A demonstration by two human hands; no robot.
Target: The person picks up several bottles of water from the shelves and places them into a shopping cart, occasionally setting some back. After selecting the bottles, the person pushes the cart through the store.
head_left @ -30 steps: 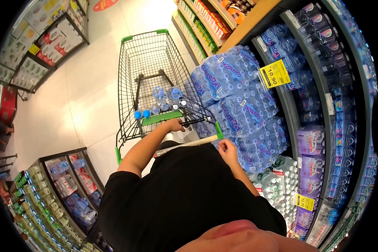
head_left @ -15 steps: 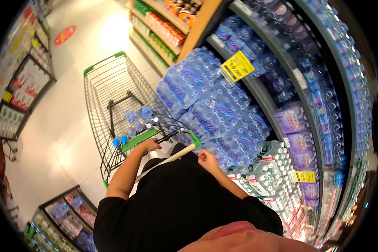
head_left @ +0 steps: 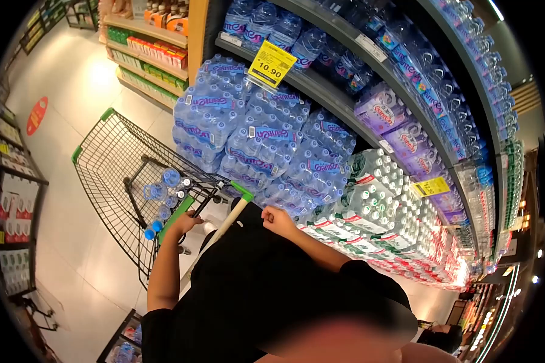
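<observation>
Shopping cart [head_left: 103, 212] is standing left of the shrink-wrapped water packs [head_left: 263, 148]; its long axis is running from the cream handle [head_left: 227, 224] to the upper left, nose pointing away from the person. Water bottles [head_left: 163, 187] are sitting at its handle end, probably for easy reach. Left hand [head_left: 188, 222] is resting near the green panel [head_left: 178, 216], forearm lying by the handle, perhaps for steering; cannot tell its grip. Right hand [head_left: 277, 219] is curling closed, apparently holding nothing, just beside the handle.
</observation>
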